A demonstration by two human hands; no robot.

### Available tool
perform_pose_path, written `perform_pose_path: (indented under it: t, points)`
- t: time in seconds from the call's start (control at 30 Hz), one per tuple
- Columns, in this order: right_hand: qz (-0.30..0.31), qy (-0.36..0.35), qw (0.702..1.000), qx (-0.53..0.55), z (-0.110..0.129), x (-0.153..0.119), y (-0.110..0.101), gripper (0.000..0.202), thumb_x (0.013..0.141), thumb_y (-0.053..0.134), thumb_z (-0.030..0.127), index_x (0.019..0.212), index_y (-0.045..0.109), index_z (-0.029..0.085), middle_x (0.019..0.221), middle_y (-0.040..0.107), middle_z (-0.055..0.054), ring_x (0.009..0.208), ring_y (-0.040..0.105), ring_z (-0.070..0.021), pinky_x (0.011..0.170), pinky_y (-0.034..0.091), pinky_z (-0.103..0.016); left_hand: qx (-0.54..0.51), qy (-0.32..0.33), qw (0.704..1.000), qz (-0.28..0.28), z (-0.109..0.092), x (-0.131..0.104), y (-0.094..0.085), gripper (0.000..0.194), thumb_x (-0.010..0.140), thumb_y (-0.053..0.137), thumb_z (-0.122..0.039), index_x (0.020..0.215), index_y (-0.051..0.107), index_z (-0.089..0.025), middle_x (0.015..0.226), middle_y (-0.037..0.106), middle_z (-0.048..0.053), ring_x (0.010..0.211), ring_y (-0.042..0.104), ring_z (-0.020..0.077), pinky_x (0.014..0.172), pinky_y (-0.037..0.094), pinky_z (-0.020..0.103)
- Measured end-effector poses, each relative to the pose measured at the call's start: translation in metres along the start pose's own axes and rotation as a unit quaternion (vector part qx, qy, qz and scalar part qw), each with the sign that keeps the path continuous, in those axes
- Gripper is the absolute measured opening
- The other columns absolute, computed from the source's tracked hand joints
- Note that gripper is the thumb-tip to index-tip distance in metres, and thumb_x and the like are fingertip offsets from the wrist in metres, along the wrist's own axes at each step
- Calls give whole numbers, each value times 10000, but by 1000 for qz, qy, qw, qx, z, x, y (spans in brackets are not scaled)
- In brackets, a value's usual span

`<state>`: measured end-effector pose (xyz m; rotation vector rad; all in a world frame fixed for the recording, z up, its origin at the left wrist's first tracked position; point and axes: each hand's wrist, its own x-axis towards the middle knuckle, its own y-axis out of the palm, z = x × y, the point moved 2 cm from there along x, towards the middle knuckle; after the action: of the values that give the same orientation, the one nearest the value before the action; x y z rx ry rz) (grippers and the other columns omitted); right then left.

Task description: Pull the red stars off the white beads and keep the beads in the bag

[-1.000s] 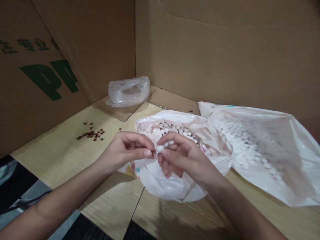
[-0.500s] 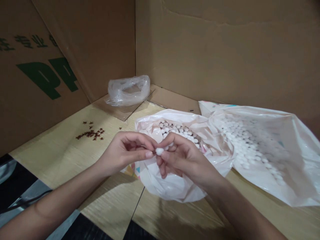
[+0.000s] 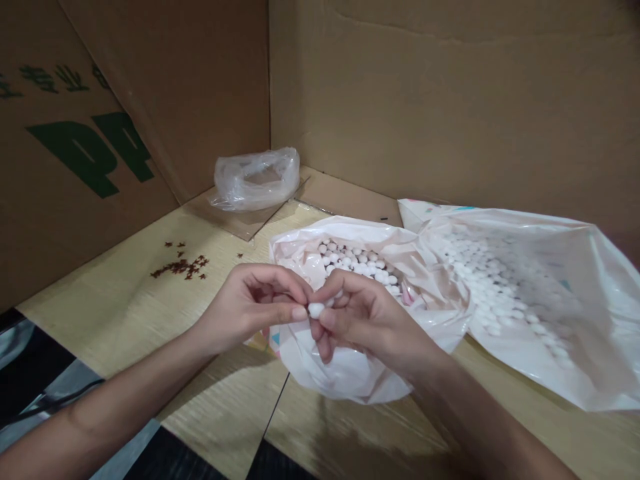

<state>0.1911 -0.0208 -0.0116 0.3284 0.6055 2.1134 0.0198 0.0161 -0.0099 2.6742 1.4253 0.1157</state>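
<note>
Fingers (image 3: 343, 323) of my right hand (image 3: 370, 323): thumb and forefinger pinching a small white piece (image 3: 316, 311), which faces left towards my other hand. At least one more white shape shows behind it, partly hidden under the forefinger.

My left hand (image 3: 253, 300): thumb and forefinger drawn together at the tips, pointing right. Cannot tell whether anything tiny sits between them.

Key relation: the white piece lies immediately right of my left fingertips, between the two hands. Touching on the right-hand side; on the left so close that I cannot tell contact from a thin gap. It looks roundish, with no long axis I can make out. The two pinches meet nearly head-on, about level with each other.

Below and behind: an open white plastic bag (image 3: 345, 383) on the worktop (image 3: 107, 327), more white pieces (image 3: 367, 267) inside it, beyond my right knuckles. Second bag (image 3: 595, 333) farther right, also filled with white pieces, on the right hand's side. Brown star-shaped bits (image 3: 186, 267) lie loosely heaped beyond my left wrist, nearer the left hand.
</note>
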Motion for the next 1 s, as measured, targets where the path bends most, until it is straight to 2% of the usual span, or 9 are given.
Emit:
perform_pose_path:
  t: [0.2, 0.4, 0.6, 0.67, 0.7, 0.8, 0.87, 0.93, 1.0]
  points:
    - [0, -2, 1000, -6, -2, -1, 0, 108, 885, 663, 182, 946, 587, 138, 771, 664, -11, 641, 664, -67, 618, 549, -190, -18, -14, 1000, -11, 1, -1, 2, 100, 680, 785, -167, 685, 690, -139, 743, 684, 25, 550, 611, 93, 452, 463, 145]
    - [-1, -4, 1000, -10, -1, 1, 0, 123, 883, 664, 198, 945, 579, 133, 758, 660, -12, 633, 662, -73, 617, 546, -193, -16, 17, 1000, -12, 0, 1, 3, 86, 683, 782, -145, 683, 696, -139, 760, 697, 32, 613, 639, 99, 536, 507, 156]
    - [-14, -3, 1000, -27, 5, 2, 5, 156, 871, 672, 213, 963, 569, 141, 764, 647, -6, 648, 655, -75, 634, 548, -201, 31, 57, 998, 2, -8, 5, -8, 87, 696, 783, -166, 748, 715, -151, 794, 707, 39, 692, 661, 109, 634, 534, 174]
    - [-26, -1, 999, -44, 8, 0, 4, 160, 872, 670, 222, 968, 567, 146, 757, 646, -5, 647, 655, -75, 631, 549, -197, 68, 82, 994, -35, -14, 6, -18, 100, 719, 775, -208, 788, 723, -157, 807, 710, 44, 708, 659, 111, 655, 533, 179]
    - [-38, 0, 998, -59, 10, 0, 3, 163, 873, 669, 231, 968, 566, 149, 752, 647, -7, 640, 655, -78, 608, 546, -189, 95, 95, 988, -77, -17, 7, -25, 116, 727, 771, -233, 797, 721, -155, 799, 709, 45, 700, 651, 109, 655, 527, 180]
    - [-88, -13, 988, -124, 18, -2, -3, 169, 878, 660, 254, 972, 562, 154, 732, 649, -13, 621, 651, -86, 527, 515, -157, 218, 107, 939, -243, -26, 8, -51, 183, 754, 739, -288, 867, 709, -146, 786, 697, 44, 668, 612, 107, 643, 496, 192]
    - [-108, -36, 980, -162, 25, -2, -6, 164, 881, 654, 248, 976, 563, 149, 720, 646, -12, 615, 644, -80, 528, 511, -151, 345, 58, 882, -316, -28, 8, -69, 208, 776, 687, -271, 938, 705, -143, 830, 694, 46, 699, 602, 122, 649, 464, 208]
    - [-119, -52, 975, -178, 31, -2, -8, 158, 877, 655, 235, 973, 566, 147, 712, 635, -4, 619, 638, -77, 563, 533, -170, 465, -25, 822, -328, -26, 9, -86, 211, 757, 642, -209, 940, 714, -133, 828, 689, 48, 724, 598, 148, 642, 421, 226]
    - [-128, -59, 974, -179, 35, -3, -9, 159, 869, 662, 235, 969, 570, 153, 716, 625, 4, 622, 635, -82, 583, 554, -199, 504, -78, 800, -315, -21, 9, -97, 194, 688, 640, -145, 859, 726, -122, 731, 669, 49, 675, 575, 166, 614, 383, 246]
